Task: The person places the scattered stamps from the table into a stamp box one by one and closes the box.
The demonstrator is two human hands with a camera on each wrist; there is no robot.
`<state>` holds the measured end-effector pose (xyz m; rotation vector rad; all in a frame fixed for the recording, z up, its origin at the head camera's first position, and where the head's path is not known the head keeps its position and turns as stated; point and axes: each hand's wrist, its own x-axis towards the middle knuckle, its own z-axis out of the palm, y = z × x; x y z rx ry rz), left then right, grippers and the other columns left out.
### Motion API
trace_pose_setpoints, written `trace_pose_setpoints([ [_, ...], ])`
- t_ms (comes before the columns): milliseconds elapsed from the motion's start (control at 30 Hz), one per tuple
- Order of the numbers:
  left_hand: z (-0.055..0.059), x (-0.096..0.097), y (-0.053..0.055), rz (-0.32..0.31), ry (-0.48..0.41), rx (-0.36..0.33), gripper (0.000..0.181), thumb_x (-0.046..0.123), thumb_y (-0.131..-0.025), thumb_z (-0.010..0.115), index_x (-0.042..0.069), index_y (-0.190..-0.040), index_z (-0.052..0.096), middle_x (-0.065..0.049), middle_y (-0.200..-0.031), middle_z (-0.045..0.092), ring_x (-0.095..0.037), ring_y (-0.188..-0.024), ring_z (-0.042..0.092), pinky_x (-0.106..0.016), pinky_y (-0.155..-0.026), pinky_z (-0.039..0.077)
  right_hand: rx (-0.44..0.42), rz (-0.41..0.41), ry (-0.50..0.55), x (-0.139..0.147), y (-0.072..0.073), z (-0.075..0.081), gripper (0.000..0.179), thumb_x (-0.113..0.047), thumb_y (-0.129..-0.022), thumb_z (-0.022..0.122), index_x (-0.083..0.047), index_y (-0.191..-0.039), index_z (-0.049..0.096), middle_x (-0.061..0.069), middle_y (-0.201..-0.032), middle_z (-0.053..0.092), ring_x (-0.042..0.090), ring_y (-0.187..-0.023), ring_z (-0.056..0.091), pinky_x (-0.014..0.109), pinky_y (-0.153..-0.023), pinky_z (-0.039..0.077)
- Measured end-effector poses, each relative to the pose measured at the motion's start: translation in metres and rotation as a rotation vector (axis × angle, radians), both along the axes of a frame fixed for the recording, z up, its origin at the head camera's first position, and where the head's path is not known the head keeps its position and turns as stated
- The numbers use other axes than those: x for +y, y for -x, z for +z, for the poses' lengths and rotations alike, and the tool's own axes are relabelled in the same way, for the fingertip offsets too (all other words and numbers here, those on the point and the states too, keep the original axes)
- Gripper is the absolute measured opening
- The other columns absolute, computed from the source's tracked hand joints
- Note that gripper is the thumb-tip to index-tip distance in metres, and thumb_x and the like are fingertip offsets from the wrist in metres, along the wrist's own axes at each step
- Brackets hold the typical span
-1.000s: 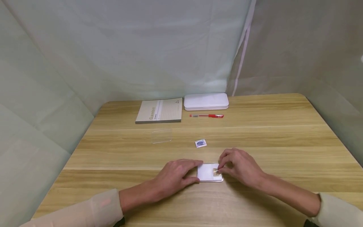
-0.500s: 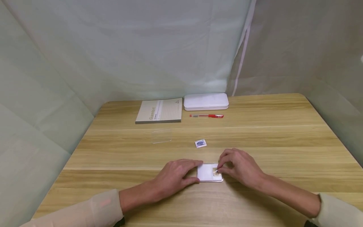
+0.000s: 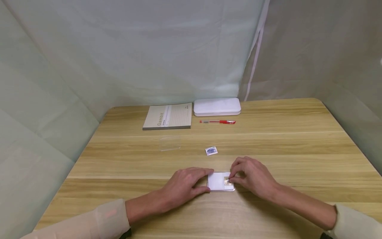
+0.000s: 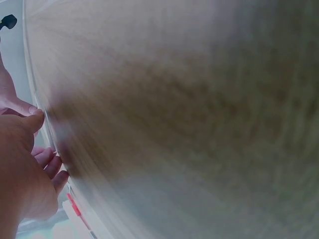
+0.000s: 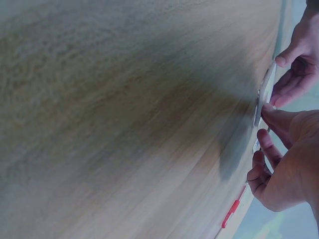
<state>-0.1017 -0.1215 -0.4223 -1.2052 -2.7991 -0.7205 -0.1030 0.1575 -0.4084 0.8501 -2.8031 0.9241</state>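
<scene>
White display case (image 3: 216, 182), long axis running between the hands: left hand (image 3: 185, 183) grips its left end; right hand (image 3: 253, 174), nearer the tan stamp (image 3: 226, 183), pinches that stamp's right edge.

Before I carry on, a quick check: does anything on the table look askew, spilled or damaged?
Nothing looks spilled or damaged. Mildly askew is the blue stamp, lying loose beyond the white case: its edges sit turned against the grain of the table, while the case lies nearly square to it.

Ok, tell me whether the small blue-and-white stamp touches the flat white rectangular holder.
Apart. The head view shows a strip of wooden tabletop between the stamp and the holder.
</scene>
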Motion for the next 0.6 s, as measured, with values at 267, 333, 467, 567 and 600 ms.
trace_pose_setpoints([
  [267,0.0001,0.0001,-0.0001,0.002,0.001,0.000,0.054,0.036,-0.096,0.081,0.012,-0.142,0.067,-0.001,-0.137,0.071,-0.014,-0.126,0.066,-0.039,-0.106,0.055,-0.005,0.014,0.025,0.0005,0.0005,0.0013,0.017,-0.014,-0.079,0.096,-0.025,-0.082,0.083,-0.017,-0.092,0.070,0.009,-0.086,0.063,0.028,-0.072,0.055],
  [333,0.0000,0.0001,-0.0001,0.002,0.000,0.002,0.054,0.036,-0.096,0.081,0.012,-0.142,0.067,-0.001,-0.137,0.071,-0.014,-0.126,0.067,-0.039,-0.106,0.055,-0.007,0.013,0.025,0.0005,0.0004,0.0017,0.017,-0.013,-0.079,0.095,-0.025,-0.082,0.083,-0.018,-0.092,0.070,0.009,-0.086,0.063,0.029,-0.072,0.055],
  [467,-0.0004,-0.0001,-0.0001,0.001,-0.002,0.004,0.053,0.036,-0.096,0.081,0.012,-0.142,0.067,-0.001,-0.137,0.071,-0.014,-0.126,0.067,-0.039,-0.106,0.055,-0.022,-0.004,0.015,0.0000,0.0000,0.0022,0.019,-0.012,-0.078,0.096,-0.025,-0.083,0.083,-0.019,-0.091,0.069,0.009,-0.087,0.064,0.030,-0.075,0.055],
  [567,-0.0002,-0.0002,0.0000,-0.001,-0.005,0.003,0.053,0.036,-0.096,0.081,0.012,-0.142,0.067,-0.001,-0.137,0.071,-0.014,-0.126,0.067,-0.039,-0.106,0.055,-0.038,-0.012,0.015,-0.0003,0.0007,0.0027,0.018,-0.012,-0.079,0.095,-0.025,-0.084,0.083,-0.020,-0.090,0.068,0.010,-0.088,0.065,0.032,-0.077,0.055],
  [600,-0.0002,-0.0002,0.0001,-0.001,-0.007,0.003,0.053,0.036,-0.096,0.081,0.012,-0.142,0.067,-0.001,-0.137,0.071,-0.014,-0.126,0.067,-0.039,-0.106,0.055,-0.040,-0.013,0.019,-0.0003,0.0010,0.0030,0.018,-0.013,-0.079,0.095,-0.025,-0.084,0.083,-0.020,-0.090,0.069,0.010,-0.087,0.065,0.032,-0.077,0.055],
])
